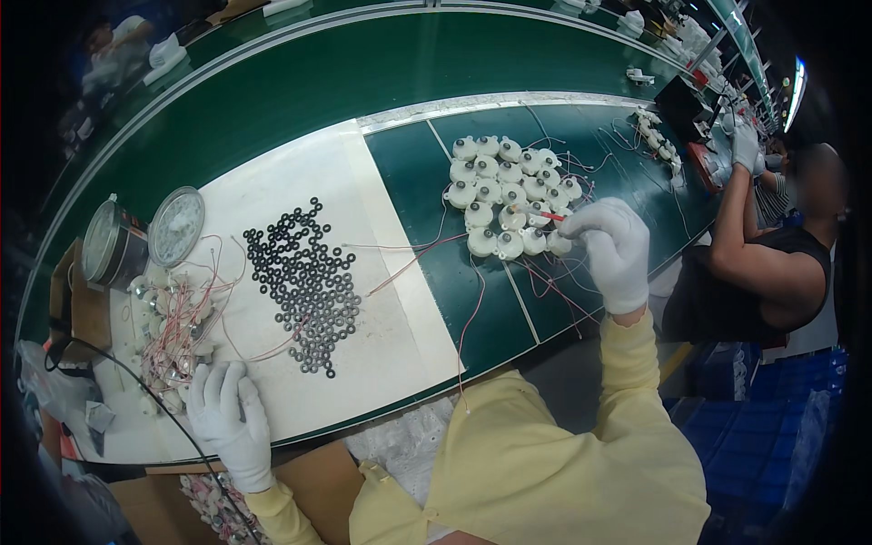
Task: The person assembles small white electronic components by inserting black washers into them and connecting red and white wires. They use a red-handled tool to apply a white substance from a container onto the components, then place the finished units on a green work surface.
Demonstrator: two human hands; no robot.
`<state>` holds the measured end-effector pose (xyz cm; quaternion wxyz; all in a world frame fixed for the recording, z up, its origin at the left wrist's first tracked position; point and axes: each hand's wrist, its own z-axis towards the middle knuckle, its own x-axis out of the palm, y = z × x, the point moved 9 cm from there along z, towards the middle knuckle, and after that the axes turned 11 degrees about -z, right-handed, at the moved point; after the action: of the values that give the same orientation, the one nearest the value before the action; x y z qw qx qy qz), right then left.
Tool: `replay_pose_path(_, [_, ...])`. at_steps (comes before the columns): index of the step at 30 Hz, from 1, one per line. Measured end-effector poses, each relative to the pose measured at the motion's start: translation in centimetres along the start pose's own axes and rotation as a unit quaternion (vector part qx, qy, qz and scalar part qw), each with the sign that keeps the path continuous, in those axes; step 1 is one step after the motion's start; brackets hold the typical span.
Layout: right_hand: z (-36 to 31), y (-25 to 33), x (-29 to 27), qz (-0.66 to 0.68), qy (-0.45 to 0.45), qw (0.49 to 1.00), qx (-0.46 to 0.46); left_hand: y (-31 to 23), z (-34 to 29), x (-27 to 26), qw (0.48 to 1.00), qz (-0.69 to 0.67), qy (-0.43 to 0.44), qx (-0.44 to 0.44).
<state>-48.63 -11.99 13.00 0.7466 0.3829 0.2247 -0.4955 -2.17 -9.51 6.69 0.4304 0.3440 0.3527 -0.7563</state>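
My right hand (613, 254), in a white glove, pinches a thin red stick-like tool (545, 215). Its tip is over a block of white round plastic parts (486, 168), several of them with dark centres and red and white wires trailing out. My left hand (227, 418), gloved too, lies with its fingers stretched out at the near edge of the white sheet. Right beside those fingers is a tangled heap of wired parts (173, 331). Many small black rings (304, 272) are spread over the white sheet (391, 336) between my two hands.
At the left stand a tub (116, 245), a round lid (176, 225) smeared with whitish stuff, and a cardboard box (86, 313). A black cable (127, 368) curves past my left hand. A co-worker (763, 245) sits at the right, beyond more white parts (656, 141).
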Motion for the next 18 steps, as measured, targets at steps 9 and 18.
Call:
replay_pose_path(9, [-0.2,0.4,0.3,-0.038,0.023,0.999,-0.031,0.2,-0.2,0.1,1.0,0.004,0.001,-0.005])
replay_pose_path(18, [0.1,0.9,0.0,-0.031,-0.007,0.998,-0.046,0.0,0.0,0.0,1.0,-0.001,0.003,-0.003])
